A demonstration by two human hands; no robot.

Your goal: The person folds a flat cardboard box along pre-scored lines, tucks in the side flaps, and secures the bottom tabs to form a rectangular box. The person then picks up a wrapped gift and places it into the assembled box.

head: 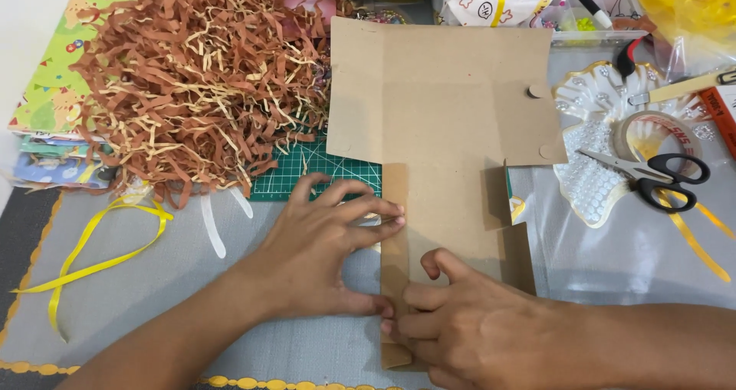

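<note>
Flat brown cardboard box blank: left hand, fingers spread, presses its folded side flap; right hand, fingers curled, pins the lower end (shredded paper nearby).

Two bare forearms showing, no sleeves reaching the wrists, left hand and right hand wearing no rings, nails cut short

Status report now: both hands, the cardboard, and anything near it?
Left hand and right hand pressing flat on cardboard sheet, bottom flap. Paper shreds touch its left edge; scissors lie to the right.
</note>
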